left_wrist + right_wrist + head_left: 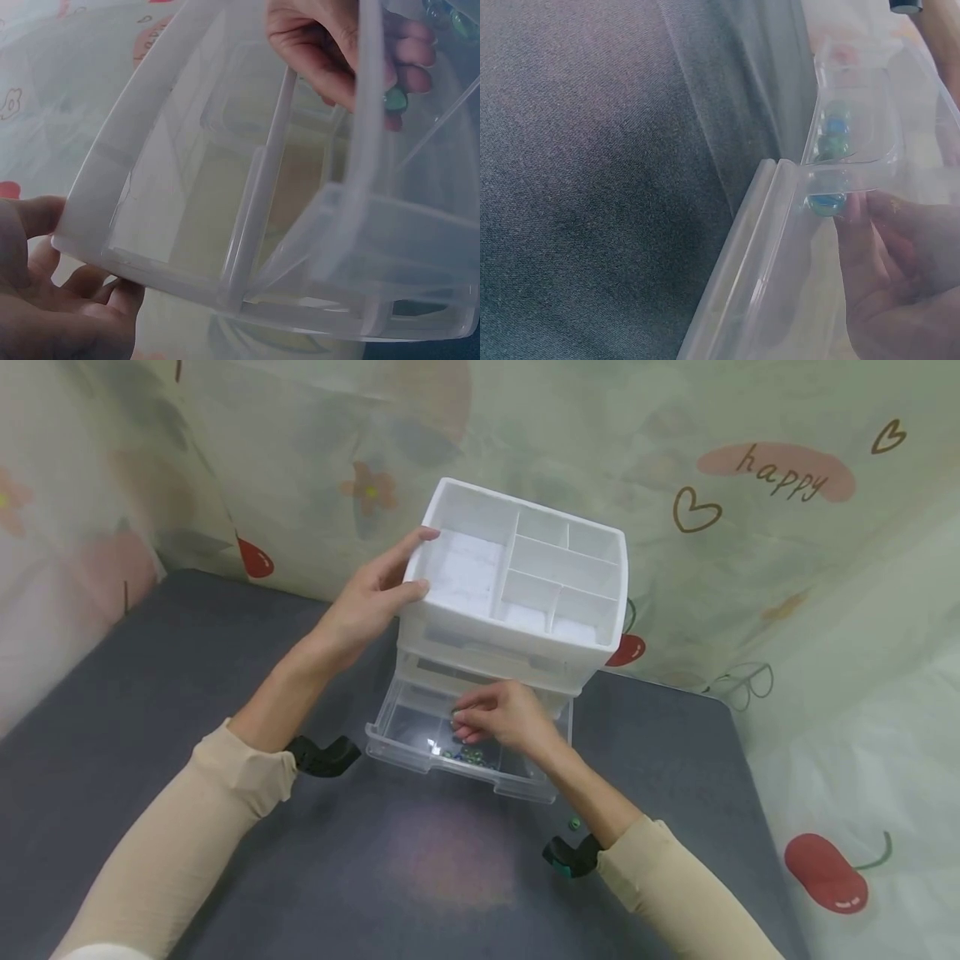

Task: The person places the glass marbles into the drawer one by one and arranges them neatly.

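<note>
Clear plastic is under the right hand [504,717], which reaches into the open bottom drawer [420,727] of a small organiser [517,610]; its fingers are curled down and together over some small glass marbles [463,755] that lie near the front wall of the drawer; in the left wrist view one green marble [395,100] sits at the fingertips, but I cannot tell if the fingers really pinch it or only touch it; in the right wrist view the fingers [885,255] are just beside a green-blue marble [826,202] behind the clear wall, and more marbles lie further along the same wall.

The left hand [367,602] holds the left upper edge of the organiser; the thumb is hooked over the white rim and the other fingers lie along the side, so the hand is closed on the box and keeps it steady.

The organiser is white on top, with an open tray divided into several compartments [555,581]; below it there are translucent drawers, and only the lowest one is pulled out toward the person.

It stands on a dark grey surface [187,693]; both arms have beige sleeves [225,793] and dark wrist mounts; one loose marble [574,823] lies on the surface beside the right wrist; behind hangs a pale printed cloth [772,477] with cherries, hearts and the word "happy".
</note>
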`<state>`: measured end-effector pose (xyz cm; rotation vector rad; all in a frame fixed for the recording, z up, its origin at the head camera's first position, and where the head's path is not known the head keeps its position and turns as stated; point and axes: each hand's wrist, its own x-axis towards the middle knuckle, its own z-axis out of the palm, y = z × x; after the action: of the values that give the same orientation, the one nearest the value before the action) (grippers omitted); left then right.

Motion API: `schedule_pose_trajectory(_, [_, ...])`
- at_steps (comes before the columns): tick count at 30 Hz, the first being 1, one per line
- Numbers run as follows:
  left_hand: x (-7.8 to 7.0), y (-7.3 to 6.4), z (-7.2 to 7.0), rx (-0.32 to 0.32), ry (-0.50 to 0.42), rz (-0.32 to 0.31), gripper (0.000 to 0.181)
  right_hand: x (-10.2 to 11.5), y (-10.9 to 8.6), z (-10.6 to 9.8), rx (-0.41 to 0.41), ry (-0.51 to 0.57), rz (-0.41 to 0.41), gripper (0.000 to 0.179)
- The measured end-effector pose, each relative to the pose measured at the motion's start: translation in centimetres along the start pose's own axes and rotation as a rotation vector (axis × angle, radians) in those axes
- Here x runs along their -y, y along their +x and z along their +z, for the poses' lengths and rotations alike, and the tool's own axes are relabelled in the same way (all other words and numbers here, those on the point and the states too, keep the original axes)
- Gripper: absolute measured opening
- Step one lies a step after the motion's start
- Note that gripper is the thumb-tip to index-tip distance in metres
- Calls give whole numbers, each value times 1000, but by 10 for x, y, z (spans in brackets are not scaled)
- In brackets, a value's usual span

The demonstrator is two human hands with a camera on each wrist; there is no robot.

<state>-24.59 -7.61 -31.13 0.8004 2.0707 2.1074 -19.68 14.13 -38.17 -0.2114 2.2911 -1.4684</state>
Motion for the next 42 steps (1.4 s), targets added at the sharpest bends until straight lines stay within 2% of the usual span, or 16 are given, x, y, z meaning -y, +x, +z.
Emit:
schedule_pose_trajectory(4, [-1,-1,0,4,0,-4,51,1,-1,-1,23,0,22,20])
schedule_pose_trajectory(6, [-1,-1,1,7,2,-3,52,-6,3,-1,22,6,22,19])
schedule_pose_trajectory(12, [0,-1,1,4,1,4,52,-11,4,-2,7,-4,-2,20])
schedule_pose_trajectory(18, [1,-1,2,7,3,8,52,-9,-3,-9,-18,55,-59,24])
schedule_pose_trajectory(25, [0,-1,1,1,3,0,52,-3,-21,-25,-55,128,-146,28])
schedule_pose_trajectory(29, [0,0,1,4,-2,3,53,-4,-33,-32,-89,154,-176,24])
schedule_pose_trajectory(42, [-1,-2,0,15,-6,6,52,2,-76,-44,-175,174,-207,24])
